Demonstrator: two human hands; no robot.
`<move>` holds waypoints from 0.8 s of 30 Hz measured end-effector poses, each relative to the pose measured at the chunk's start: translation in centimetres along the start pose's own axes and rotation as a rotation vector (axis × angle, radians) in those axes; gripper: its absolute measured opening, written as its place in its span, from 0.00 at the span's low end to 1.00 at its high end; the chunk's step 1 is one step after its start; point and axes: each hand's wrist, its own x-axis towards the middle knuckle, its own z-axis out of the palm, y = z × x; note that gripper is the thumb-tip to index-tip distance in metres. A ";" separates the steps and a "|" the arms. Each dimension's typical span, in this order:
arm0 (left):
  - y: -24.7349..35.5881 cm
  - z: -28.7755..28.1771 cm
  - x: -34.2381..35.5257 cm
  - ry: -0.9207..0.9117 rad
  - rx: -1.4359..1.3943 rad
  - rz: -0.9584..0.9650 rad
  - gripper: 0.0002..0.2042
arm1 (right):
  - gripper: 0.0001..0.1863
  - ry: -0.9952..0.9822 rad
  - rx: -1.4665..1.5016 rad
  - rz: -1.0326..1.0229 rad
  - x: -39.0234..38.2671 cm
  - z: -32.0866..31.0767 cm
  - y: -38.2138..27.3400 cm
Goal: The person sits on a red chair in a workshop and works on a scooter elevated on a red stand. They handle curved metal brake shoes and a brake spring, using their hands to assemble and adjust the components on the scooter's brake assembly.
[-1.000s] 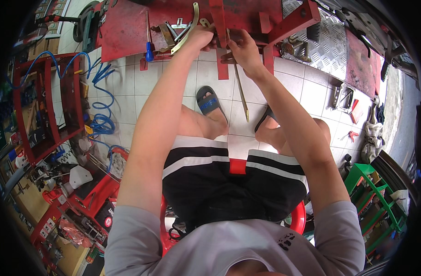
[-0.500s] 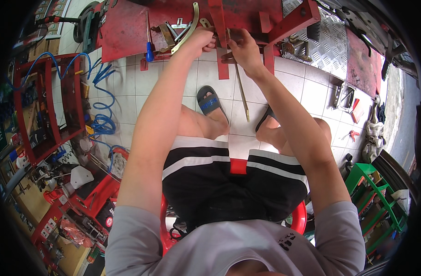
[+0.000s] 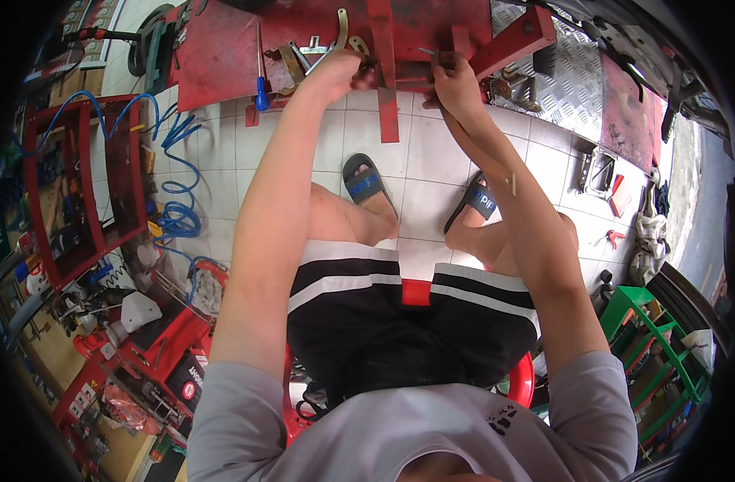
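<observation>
My left hand (image 3: 343,74) is curled beside a red upright post (image 3: 383,40); what its fingers hold is hidden. My right hand (image 3: 456,80), right of that post, has its fingers closed on a long thin metal rod (image 3: 510,181), whose lower end shows over my right forearm. A blue-handled screwdriver (image 3: 261,95) lies left of my left hand on the red bench top (image 3: 207,64), among metal brackets (image 3: 291,64) and a curved plate (image 3: 343,24). A red angled arm (image 3: 516,38) rises right of my right hand.
A red rack (image 3: 46,185) and coiled blue hose (image 3: 180,217) are at left. A treadplate ramp (image 3: 568,96), metal bracket (image 3: 596,169) and red-handled tool (image 3: 614,239) are at right, above a green stand (image 3: 637,309). My sandaled feet (image 3: 363,185) rest on tiles.
My right hand has moved right, away from the post, and the rod has swung right with it across my forearm. My left hand has shifted only slightly.
</observation>
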 end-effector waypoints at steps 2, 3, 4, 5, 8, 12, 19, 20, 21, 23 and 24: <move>0.1 -0.1 0.0 -0.006 0.030 -0.056 0.08 | 0.15 -0.120 -0.035 0.017 -1.3 -1.0 -1.1; 0.2 0.0 -0.1 -0.010 0.068 -0.087 0.08 | 0.15 -0.181 -0.053 0.025 -2.1 -1.5 -1.5; 0.3 0.1 -0.4 -0.011 0.106 -0.123 0.09 | 0.15 -0.293 -0.075 0.058 -2.9 -1.7 -1.8; 0.2 0.2 -0.8 -0.084 0.194 -0.168 0.09 | 0.15 -0.359 -0.103 0.077 -3.7 -1.5 -1.6; 0.4 0.9 -1.9 -0.348 0.378 -0.282 0.13 | 0.15 -0.533 -0.219 0.108 -6.5 -0.3 -2.7; 0.4 1.6 -2.7 -0.335 0.490 -0.379 0.14 | 0.14 -0.584 -0.396 -0.015 -7.0 1.2 -2.9; 1.3 2.3 -3.1 -0.355 0.538 -0.414 0.16 | 0.13 -0.483 -0.469 -0.280 -6.1 1.3 -2.0; 1.2 2.2 -3.0 -0.347 0.534 -0.410 0.16 | 0.13 -0.491 -0.458 -0.247 -6.2 1.3 -2.1; 1.2 2.3 -3.0 -0.353 0.513 -0.391 0.16 | 0.14 -0.495 -0.448 -0.212 -6.3 1.2 -2.3; 1.0 2.3 -2.9 -0.363 0.470 -0.355 0.15 | 0.14 -0.485 -0.452 -0.202 -6.4 1.1 -2.4; 1.0 2.2 -2.8 -0.389 0.445 -0.338 0.15 | 0.14 -0.479 -0.455 -0.198 -6.4 1.0 -2.4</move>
